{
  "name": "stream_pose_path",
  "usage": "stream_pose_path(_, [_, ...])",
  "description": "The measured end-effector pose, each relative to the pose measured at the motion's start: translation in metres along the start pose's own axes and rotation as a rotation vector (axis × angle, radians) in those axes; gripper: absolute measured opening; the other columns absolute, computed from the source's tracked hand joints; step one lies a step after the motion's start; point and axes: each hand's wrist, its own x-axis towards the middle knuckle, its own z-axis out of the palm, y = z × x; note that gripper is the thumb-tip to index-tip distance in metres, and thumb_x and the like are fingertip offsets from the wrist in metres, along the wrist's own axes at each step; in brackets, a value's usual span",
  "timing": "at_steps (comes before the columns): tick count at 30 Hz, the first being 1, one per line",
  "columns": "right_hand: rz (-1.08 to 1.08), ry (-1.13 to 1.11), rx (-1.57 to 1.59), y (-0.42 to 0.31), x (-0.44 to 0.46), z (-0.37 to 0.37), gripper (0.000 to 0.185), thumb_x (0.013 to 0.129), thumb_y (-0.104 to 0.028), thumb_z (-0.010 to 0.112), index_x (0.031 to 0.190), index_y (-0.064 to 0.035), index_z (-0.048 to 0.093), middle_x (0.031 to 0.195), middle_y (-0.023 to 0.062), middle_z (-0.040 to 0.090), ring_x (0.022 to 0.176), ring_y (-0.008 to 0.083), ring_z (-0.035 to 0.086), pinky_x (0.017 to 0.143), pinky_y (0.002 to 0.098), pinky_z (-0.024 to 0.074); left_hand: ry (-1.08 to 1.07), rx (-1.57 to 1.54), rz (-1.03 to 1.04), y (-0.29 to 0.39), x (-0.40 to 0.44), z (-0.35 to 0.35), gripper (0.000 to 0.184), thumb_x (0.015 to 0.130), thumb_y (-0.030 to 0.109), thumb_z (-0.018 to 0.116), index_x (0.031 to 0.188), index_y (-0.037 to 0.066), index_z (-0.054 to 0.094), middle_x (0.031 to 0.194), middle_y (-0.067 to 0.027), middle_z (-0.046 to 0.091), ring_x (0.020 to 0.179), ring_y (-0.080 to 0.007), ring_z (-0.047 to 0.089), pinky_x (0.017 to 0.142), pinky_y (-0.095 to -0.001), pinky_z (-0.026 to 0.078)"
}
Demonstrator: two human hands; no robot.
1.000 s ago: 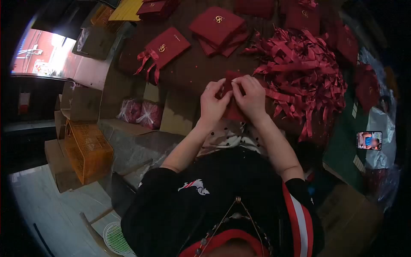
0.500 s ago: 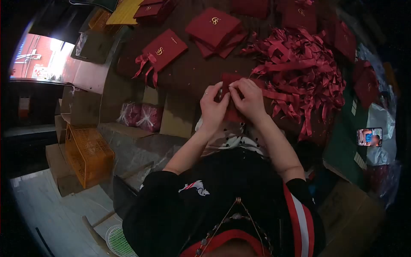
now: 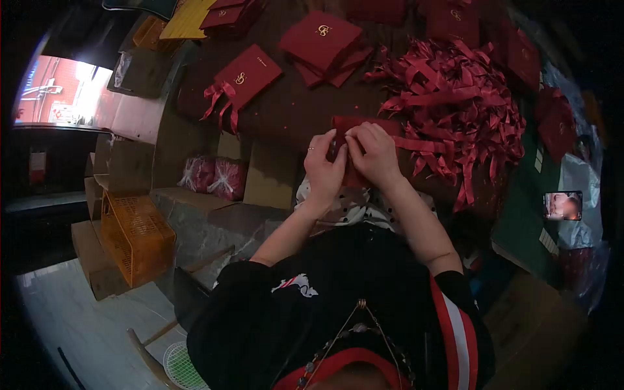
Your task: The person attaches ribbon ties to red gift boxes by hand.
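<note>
Two hands work close together: the left hand (image 3: pixel 322 164) and the right hand (image 3: pixel 372 155), their fingertips nearly meeting. The right thumb and forefinger are pinched together at one dark red piece (image 3: pixel 354 178); the left thumb and fingers curl around its left side, with only a small gap at the tips. Exactly what lies between the tips is too small to tell. The piece lies directly within the grip, showing between the wrists and just past the fingertips.

Just right of the grip, one heap of red ribbons (image 3: pixel 455 110) spreads out, its strands too tangled to count. Farther off, ahead and left, lies one red pouch (image 3: pixel 252 73) with a gold mark and ribbon ends at one corner. Ahead of the grip sits one stack of pouches (image 3: pixel 322 38), at least three deep. Left of the grip, lower down, two pink bundles (image 3: pixel 212 175) rest in a carton. Well apart to the right lies one phone (image 3: pixel 563 205), lit. Farther left stands an orange crate (image 3: pixel 138 237).
</note>
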Motion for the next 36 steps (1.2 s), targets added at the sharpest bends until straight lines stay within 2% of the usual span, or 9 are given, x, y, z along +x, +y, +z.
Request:
stream_pose_path(7, [0.014, -0.077, 0.028, 0.006, 0.002, 0.0, 0.009, 0.086, -0.004, 0.068, 0.092, -0.0017, 0.062, 0.088, 0.0133, 0.061, 0.084, 0.0341, 0.06, 0.072, 0.0429, 0.0509, -0.051, 0.059, 0.061, -0.007, 0.001, -0.002, 0.036, 0.083, 0.005, 0.073, 0.118, 0.0, 0.065, 0.099, -0.0145, 0.065, 0.085, -0.028, 0.066, 0.076, -0.0352, 0.053])
stream_pose_path(13, [0.148, -0.183, 0.134, 0.012, 0.013, -0.008, 0.008, 0.088, -0.007, 0.068, 0.092, -0.0018, 0.064, 0.089, 0.0134, 0.064, 0.087, 0.0356, 0.062, 0.074, 0.0441, 0.0511, -0.109, -0.086, -0.127, -0.008, 0.006, -0.002, 0.035, 0.082, 0.006, 0.074, 0.115, 0.0, 0.066, 0.094, -0.0133, 0.065, 0.082, -0.0255, 0.065, 0.076, -0.0339, 0.053])
stream_pose_path(15, [0.207, -0.206, 0.149, 0.011, 0.018, -0.01, 0.008, 0.088, -0.009, 0.068, 0.092, -0.0025, 0.066, 0.09, 0.0138, 0.065, 0.087, 0.0361, 0.064, 0.075, 0.0436, 0.0522, -0.095, -0.105, -0.116, -0.002, 0.007, -0.002, 0.035, 0.082, 0.005, 0.074, 0.115, 0.0, 0.066, 0.093, -0.0124, 0.064, 0.081, -0.0233, 0.064, 0.075, -0.033, 0.052])
stream_pose_path(18, [0.047, -0.145, 0.092, 0.012, 0.015, -0.007, 0.007, 0.087, -0.008, 0.068, 0.091, -0.0028, 0.064, 0.088, 0.0128, 0.063, 0.086, 0.0348, 0.061, 0.074, 0.0438, 0.0509, -0.064, -0.085, -0.098, 0.002, 0.006, 0.0, 0.034, 0.083, 0.005, 0.073, 0.116, -0.001, 0.066, 0.097, -0.0123, 0.064, 0.081, -0.0228, 0.064, 0.075, -0.0322, 0.052])
stream_pose_path(27, [0.06, -0.103, 0.069, 0.011, 0.014, -0.007, 0.008, 0.088, -0.008, 0.067, 0.092, -0.0014, 0.064, 0.087, 0.0126, 0.064, 0.083, 0.0332, 0.063, 0.072, 0.0412, 0.0511, -0.069, -0.115, -0.116, 0.005, 0.011, 0.002, 0.034, 0.082, 0.007, 0.073, 0.115, 0.0, 0.066, 0.096, -0.0127, 0.065, 0.084, -0.0243, 0.066, 0.076, -0.0332, 0.053])
stream_pose_path(29, [0.348, -0.121, 0.26, 0.007, 0.016, -0.009, 0.012, 0.09, -0.012, 0.068, 0.093, -0.0004, 0.066, 0.089, 0.0136, 0.067, 0.081, 0.0326, 0.066, 0.069, 0.0397, 0.0523, -0.078, -0.091, -0.118, 0.008, 0.01, 0.002, 0.036, 0.082, 0.006, 0.073, 0.116, 0.001, 0.065, 0.096, -0.0127, 0.065, 0.085, -0.0246, 0.066, 0.076, -0.0336, 0.053])
stream_pose_path(32, [0.449, -0.126, 0.273, -0.002, 0.02, -0.012, 0.015, 0.09, -0.015, 0.069, 0.094, -0.0008, 0.068, 0.09, 0.0147, 0.07, 0.082, 0.0314, 0.069, 0.069, 0.0383, 0.0535, -0.029, -0.085, -0.024, 0.006, 0.015, 0.007, 0.038, 0.081, 0.007, 0.074, 0.118, 0.001, 0.065, 0.096, -0.0132, 0.064, 0.084, -0.0247, 0.065, 0.076, -0.0336, 0.053])
stream_pose_path(35, [0.236, 0.002, 0.193, 0.012, 0.018, -0.01, 0.012, 0.088, -0.014, 0.073, 0.092, -0.0031, 0.07, 0.087, 0.0128, 0.069, 0.082, 0.0291, 0.068, 0.071, 0.0369, 0.0532, -0.238, -0.268, -0.161, 0.002, 0.03, -0.003, 0.04, 0.082, 0.009, 0.074, 0.12, 0.001, 0.065, 0.094, -0.0076, 0.064, 0.085, -0.0178, 0.063, 0.075, -0.0307, 0.051])
stream_pose_path(36, [0.275, 0.033, 0.235, 0.012, 0.02, -0.013, 0.011, 0.087, -0.013, 0.075, 0.093, -0.0034, 0.072, 0.09, 0.0108, 0.067, 0.084, 0.0267, 0.066, 0.072, 0.0357, 0.0525, -0.382, -0.421, -0.232, -0.008, 0.037, -0.009, 0.042, 0.09, 0.007, 0.067, 0.13, -0.001, 0.062, 0.111, -0.0033, 0.063, 0.095, -0.0129, 0.061, 0.083, -0.0275, 0.05])
